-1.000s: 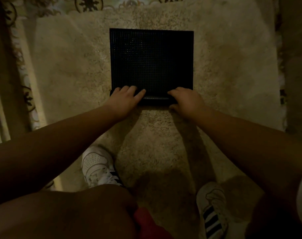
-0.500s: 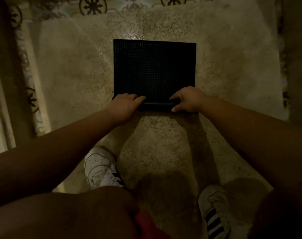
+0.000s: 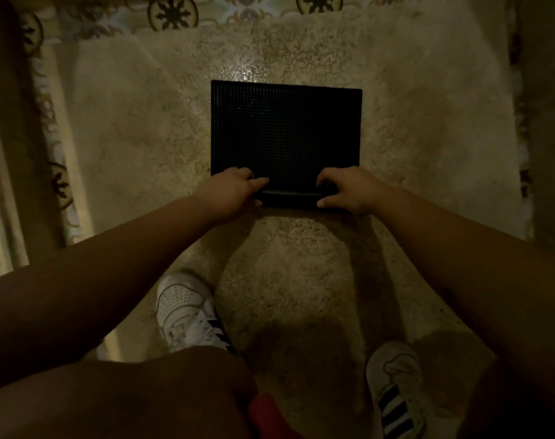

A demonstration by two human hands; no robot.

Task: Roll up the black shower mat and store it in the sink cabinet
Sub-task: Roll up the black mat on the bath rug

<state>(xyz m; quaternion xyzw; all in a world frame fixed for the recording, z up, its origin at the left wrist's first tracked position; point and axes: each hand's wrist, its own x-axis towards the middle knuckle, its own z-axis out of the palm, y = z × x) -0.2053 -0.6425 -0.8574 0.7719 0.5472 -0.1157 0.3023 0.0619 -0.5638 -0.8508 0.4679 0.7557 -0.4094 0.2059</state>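
Black mat (image 3: 285, 134) flat on beige rug (image 3: 143, 137), near edge rolled; left hand (image 3: 235, 193) and right hand (image 3: 349, 193) on roll, fingers curled over it, thumbs beneath.

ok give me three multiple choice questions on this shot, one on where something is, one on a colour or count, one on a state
1. Where do the left hand and right hand hold the mat?
A. its far edge
B. its near edge
C. its middle

2. What colour is the mat?
A. white
B. red
C. black

3. What state is the mat in?
A. rolled at the near edge only, the rest flat on the rug
B. fully rolled
C. fully flat

Answers:
1. B: both hands sit at the edge nearest the shoes.
2. C: it shows black against the beige rug.
3. A: a thin roll lies between the hands, and the studded surface beyond it lies flat.
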